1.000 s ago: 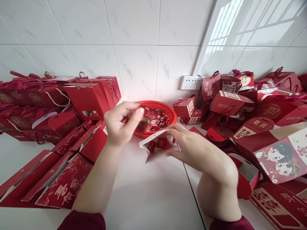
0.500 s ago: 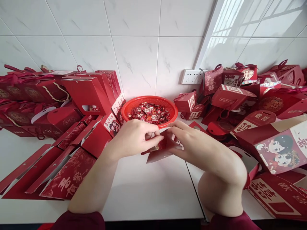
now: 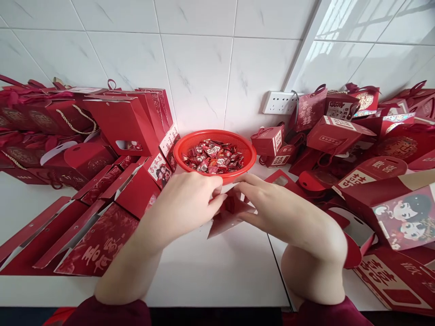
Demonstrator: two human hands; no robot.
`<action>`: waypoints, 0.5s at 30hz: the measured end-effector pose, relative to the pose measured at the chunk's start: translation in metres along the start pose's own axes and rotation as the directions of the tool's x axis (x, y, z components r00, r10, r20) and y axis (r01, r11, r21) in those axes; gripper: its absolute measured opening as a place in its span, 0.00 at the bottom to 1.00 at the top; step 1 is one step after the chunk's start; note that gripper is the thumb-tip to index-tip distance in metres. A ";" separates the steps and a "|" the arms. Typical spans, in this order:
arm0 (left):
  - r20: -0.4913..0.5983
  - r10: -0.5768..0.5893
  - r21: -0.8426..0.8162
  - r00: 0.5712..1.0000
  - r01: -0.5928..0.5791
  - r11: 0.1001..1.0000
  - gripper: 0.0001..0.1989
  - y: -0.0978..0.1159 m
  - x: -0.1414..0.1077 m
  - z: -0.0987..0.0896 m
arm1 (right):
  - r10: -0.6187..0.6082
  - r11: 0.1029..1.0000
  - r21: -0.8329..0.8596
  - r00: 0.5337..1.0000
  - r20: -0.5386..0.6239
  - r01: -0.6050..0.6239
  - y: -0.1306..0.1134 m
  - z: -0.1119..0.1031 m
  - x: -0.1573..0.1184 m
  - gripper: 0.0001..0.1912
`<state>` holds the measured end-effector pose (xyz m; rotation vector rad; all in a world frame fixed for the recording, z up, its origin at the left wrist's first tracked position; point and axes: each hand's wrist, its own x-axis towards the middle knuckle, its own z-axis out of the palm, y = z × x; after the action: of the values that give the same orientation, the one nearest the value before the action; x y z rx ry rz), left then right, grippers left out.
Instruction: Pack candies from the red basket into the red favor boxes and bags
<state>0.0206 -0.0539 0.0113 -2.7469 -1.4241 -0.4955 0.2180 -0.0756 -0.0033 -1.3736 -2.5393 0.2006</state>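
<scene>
Between my hands, just in front of the basket, is a small red box (image 3: 227, 217) with its pale-edged flaps raised. My left hand (image 3: 190, 206) is closed at the box's left side, thumb and fingers pressed on its edge. On the right side, my right hand (image 3: 263, 199) grips a flap between thumb and fingers. The near flap slants down toward me. Part of the box is hidden by my fingers. Behind it stands a red plastic basket (image 3: 251, 156) holding several red wrapped candies (image 3: 214, 156).
Red gift bags (image 3: 125, 124) and flat red boxes (image 3: 98, 244) fill the left side. More red boxes (image 3: 336, 136) are piled on the right, one large printed box (image 3: 404, 217) nearest. A power strip (image 3: 279, 103) rests by the tiled wall (image 3: 197, 68).
The view has tilted down and shifted slightly left. The pale piece seen inside the box by my left fingertips no longer shows. Both hands keep their hold on the box.
</scene>
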 end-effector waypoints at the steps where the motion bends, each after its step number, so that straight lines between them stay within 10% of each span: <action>1: -0.005 -0.021 0.042 1.000 0.021 0.999 0.15 0.003 0.001 0.004 | 0.005 1.000 -0.004 1.000 0.006 -0.005 0.000 0.002 0.002 0.11; 11: -0.017 -0.074 0.009 0.997 0.074 0.997 0.18 -0.002 0.007 0.007 | 0.037 0.998 0.041 0.998 0.054 -0.039 0.010 0.005 0.016 0.10; 15: 0.167 0.060 -0.107 0.984 -0.042 0.993 0.34 -0.019 0.002 0.003 | 0.017 0.991 0.132 0.995 0.102 -0.031 0.016 0.003 0.028 0.08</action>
<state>0.0071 -0.0405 0.0059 -2.9639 -1.3930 -0.3497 0.2159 -0.0436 -0.0057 -1.3756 -2.5387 0.4469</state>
